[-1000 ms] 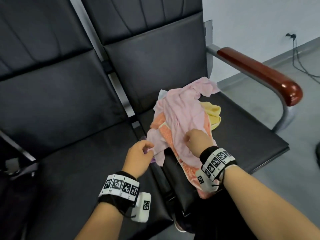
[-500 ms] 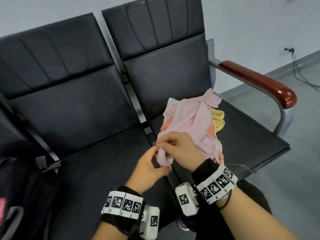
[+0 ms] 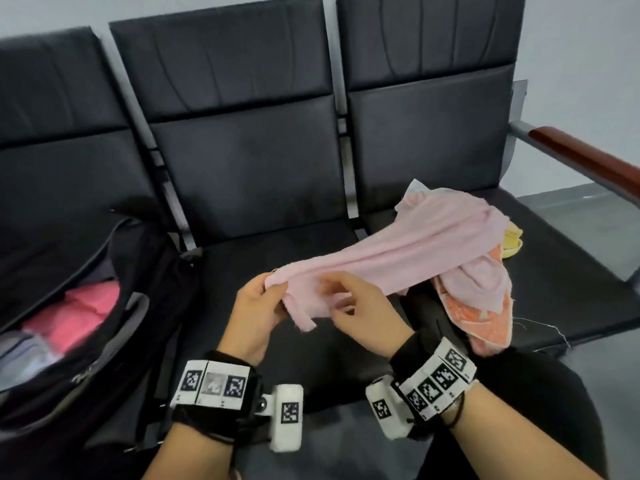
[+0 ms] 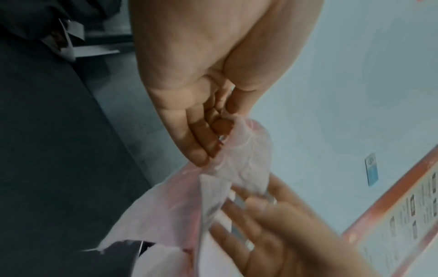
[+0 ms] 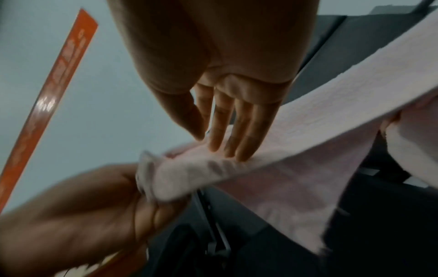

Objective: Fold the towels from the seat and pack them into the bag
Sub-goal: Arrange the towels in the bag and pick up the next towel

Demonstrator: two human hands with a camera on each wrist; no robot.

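A pale pink terry towel [image 3: 391,261] is pinched at its corner by the left hand [image 3: 256,306] above the black seat [image 3: 277,258], while straight right hand [image 5: 227,116] fingers, seen only from the wrist, are pressed flat on it.
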